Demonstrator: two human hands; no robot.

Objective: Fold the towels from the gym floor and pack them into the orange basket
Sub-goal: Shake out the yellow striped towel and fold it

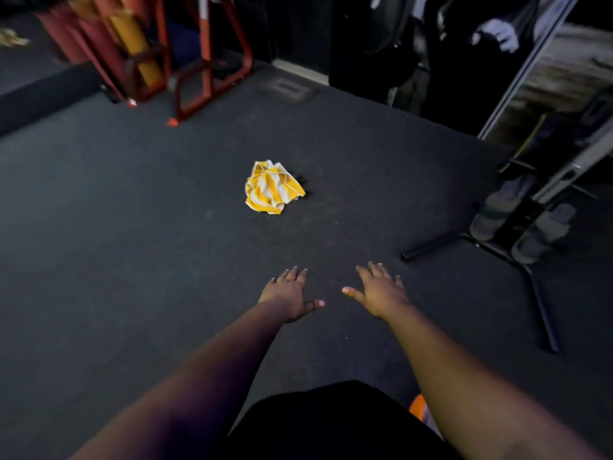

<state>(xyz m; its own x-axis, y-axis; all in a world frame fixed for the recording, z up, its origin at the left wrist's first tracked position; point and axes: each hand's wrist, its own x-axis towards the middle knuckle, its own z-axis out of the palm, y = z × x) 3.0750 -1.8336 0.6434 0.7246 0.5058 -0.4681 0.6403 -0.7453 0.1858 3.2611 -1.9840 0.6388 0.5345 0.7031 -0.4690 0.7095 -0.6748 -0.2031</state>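
A crumpled yellow-and-white striped towel (pixel 272 187) lies on the dark gym floor (pixel 132 244) ahead of me. Both my arms reach forward, palms down, above the floor. My left hand (pixel 290 293) has its fingers spread and holds nothing; it is well short of the towel. My right hand (pixel 379 292) is beside it, fingers also straight and empty. A small orange edge (pixel 418 406) shows under my right forearm at the bottom; I cannot tell whether it is the basket.
A red metal rack (pixel 205 71) with rolled mats stands at the back left. A black equipment stand (pixel 530 270) with grey padded rollers (pixel 494 214) sits on the right, beside a mirror frame (pixel 530 61). Another yellowish cloth (pixel 11 38) lies far left.
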